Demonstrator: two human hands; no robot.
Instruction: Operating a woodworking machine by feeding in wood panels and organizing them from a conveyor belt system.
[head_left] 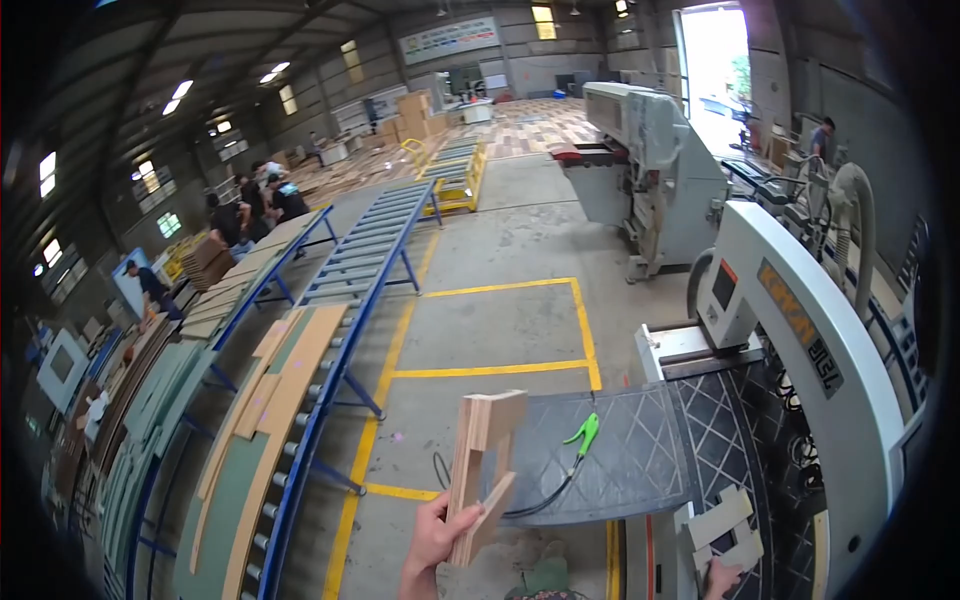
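Left hand [437, 535] grips 2 upright wooden boards [483, 470] pinched together; right hand [722, 577], state indeterminate, touches grey offcuts [722, 530]. Risk: single-handed hold lets boards slip apart

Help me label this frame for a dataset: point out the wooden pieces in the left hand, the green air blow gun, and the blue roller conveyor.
wooden pieces [484, 455], head view, on the upright board's face.
green air blow gun [584, 433], head view, on its handle.
blue roller conveyor [372, 245], head view, on the rollers midway along.
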